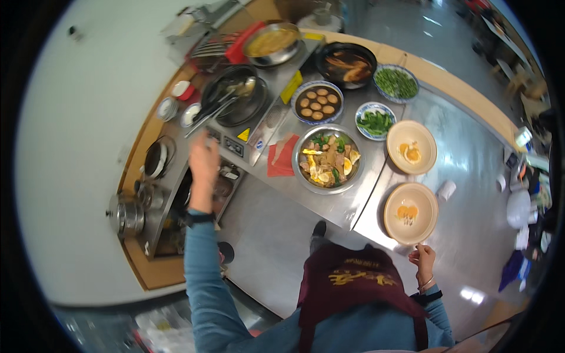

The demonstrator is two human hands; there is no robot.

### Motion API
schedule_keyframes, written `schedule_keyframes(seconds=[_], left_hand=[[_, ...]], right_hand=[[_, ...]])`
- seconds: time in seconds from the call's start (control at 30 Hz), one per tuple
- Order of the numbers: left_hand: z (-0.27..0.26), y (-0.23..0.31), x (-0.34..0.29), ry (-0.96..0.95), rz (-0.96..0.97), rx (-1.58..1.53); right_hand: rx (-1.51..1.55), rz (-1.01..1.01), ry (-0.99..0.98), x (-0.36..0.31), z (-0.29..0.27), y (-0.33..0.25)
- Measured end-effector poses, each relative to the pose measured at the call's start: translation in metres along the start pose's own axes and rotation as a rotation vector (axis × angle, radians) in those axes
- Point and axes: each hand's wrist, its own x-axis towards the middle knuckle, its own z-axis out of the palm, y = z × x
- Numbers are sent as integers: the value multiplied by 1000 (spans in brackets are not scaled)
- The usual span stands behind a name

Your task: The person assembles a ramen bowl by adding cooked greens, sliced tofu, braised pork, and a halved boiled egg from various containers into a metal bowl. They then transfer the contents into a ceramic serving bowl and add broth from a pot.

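My left hand (204, 165) reaches over the counter at the left, just below the handles of metal utensils (220, 110) resting over a dark round pot (235, 94). Motion smears its fingers, so I cannot tell whether they touch a handle. At the right, the curled fingers of my right hand (422, 260) pinch the near rim of a beige bowl (432, 213) with yellow sauce or egg at its bottom. A second beige bowl (431, 147) with similar yellow contents stands just behind it. Left of the bowls is a steel basin (301, 179) of meat, greens and egg pieces.
Round brown eggs sit in a dark-liquid bowl (296, 109). Behind are a black pan (321, 56), chopped greens (395, 82) and a leafy-green plate (360, 130). A red cloth (281, 162) lies beside the basin. Steel pots (126, 215) stand far left; a white cup (447, 189) lies right.
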Motion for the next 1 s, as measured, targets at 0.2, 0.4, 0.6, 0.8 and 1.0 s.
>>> schedule_keyframes(seconds=[0.2,0.4,0.6,0.8,1.0], left_hand=[[91,-112,170,-426,-37,263],[135,-133,203,-572,99,564],[140,-150,211,-466,109,591],[173,-213,247,-630,277,218],[136,-210,276,-560,253,28]], right_hand=[[222,-106,-339,-35,152,-26],[664,1,-308,65,301,-63],[650,-42,-74,94,337,-56],[796,-117,-52,49,316,-61],[844,-144,22,-6,257,-71]])
